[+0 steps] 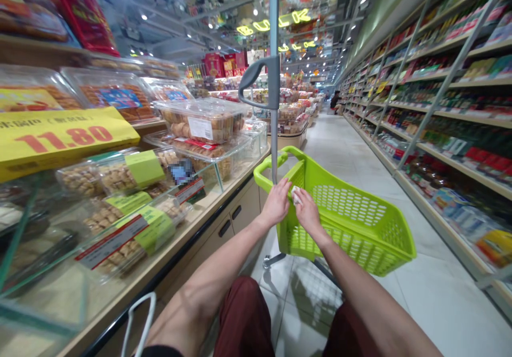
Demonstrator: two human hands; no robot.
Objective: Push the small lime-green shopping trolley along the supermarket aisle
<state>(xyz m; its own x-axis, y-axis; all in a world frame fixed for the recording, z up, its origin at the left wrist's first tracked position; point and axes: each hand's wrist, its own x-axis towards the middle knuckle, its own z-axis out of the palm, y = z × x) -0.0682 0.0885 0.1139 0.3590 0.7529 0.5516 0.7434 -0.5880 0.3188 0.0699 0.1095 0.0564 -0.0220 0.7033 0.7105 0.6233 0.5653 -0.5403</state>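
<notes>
My right hand (307, 214) is closed around a crumpled white tissue (296, 195) at the near end of a bright green shopping cart basket (360, 229). Just to its left, my left hand (277, 204) rests against the basket's near end, fingers stretched out and in front of the foot of the grey pole (274, 149). Whether its fingertips hook over the basket's edge is hard to see. A grey looped handle (256, 85) sits higher on the pole. The basket has perforated sides and stands on a frame with small wheels.
A glass-edged counter on the left holds clear boxes of pastries (204, 122) and a yellow price sign (64, 138). Long shelves of packaged goods (452, 95) line the right. A tiled aisle (324, 133) runs between, with a person (335, 102) far off.
</notes>
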